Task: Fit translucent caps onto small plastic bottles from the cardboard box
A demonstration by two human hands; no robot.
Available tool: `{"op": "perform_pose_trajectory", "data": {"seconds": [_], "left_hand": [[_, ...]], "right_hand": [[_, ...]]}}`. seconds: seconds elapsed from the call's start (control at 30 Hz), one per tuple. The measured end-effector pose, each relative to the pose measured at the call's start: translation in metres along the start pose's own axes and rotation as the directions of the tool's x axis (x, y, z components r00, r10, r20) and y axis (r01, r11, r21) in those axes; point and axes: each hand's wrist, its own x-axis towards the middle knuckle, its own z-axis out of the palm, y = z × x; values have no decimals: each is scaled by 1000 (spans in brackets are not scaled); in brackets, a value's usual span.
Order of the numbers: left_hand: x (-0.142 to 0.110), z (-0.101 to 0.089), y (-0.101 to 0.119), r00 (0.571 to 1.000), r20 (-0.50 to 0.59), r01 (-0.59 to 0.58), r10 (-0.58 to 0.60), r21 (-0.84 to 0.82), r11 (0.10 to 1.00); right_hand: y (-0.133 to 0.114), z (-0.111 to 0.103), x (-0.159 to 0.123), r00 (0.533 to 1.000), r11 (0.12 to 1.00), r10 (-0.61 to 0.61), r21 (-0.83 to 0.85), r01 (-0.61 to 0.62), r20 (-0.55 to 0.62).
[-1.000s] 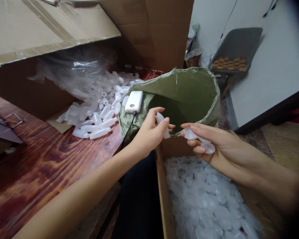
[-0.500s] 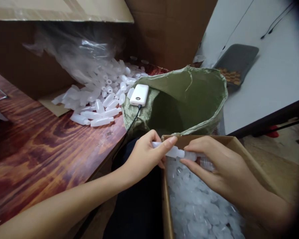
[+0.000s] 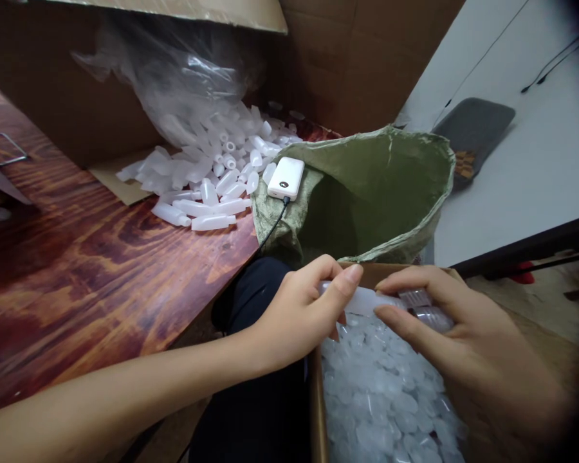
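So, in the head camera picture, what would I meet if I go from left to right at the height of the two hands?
Wooden table → dark trouser leg → left hand → translucent tube → right hand.

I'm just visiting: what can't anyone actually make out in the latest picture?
All in the head view:
Left end of the tube: mostly covered by the left hand.
How many clear pieces the right hand holds: that hand partly covers them.
Bottom of the green sack: hidden by shadow and its near side.
Marking on the white device: too small.
Near end of the cardboard box: cut off by the bottom edge.
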Motion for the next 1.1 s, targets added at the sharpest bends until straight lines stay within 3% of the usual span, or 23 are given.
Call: {"op": "perform_pose_trajectory", "data": {"seconds": [0.17,0.27,0.37,0.43,0.53,0.6,0.67,0.73,0.8,0.9,1.0,1.1], "left_hand": [[0,2,-9,996,49,74,-71,-55,996],[0,1,-15,994,72,80,-78,-25,997],[-1,1,-19,995,77,59,-63,44,997],[-1,0,-21,994,87,54,-62,90,994],[-2,1,-21,993,111,24,-44,171,985],[-2,1,-21,994,111,-3,-22,218,976],[-2,1,-21,995,94,-35,12,249,968],[-3,2,-22,995,84,-75,52,298,952],[-3,2,-24,992,106,-107,74,356,928],[-3,2,-26,988,137,-116,66,406,907],[-3,2,-27,989,135,-111,58,427,897],[-3,3,-27,990,132,-101,45,458,883]], "right_hand": [[-2,-1,-4,996,995,-91,30,91,24],[-3,0,-3,979,982,145,104,-161,140],[-1,4,-2,842,854,393,193,-483,368],[4,7,-2,778,786,435,230,-574,453],[13,7,-2,781,771,455,250,-586,428],[18,3,-2,825,819,448,212,-533,345],[23,-2,-2,900,903,379,128,-411,217],[25,-9,-3,968,973,222,42,-228,117],[27,-16,-8,996,999,46,-11,-46,79],[31,-21,-22,978,985,-151,-57,160,142],[36,-18,-40,911,922,-305,-152,355,279],[43,-11,-53,866,842,-312,-308,442,390]]}}
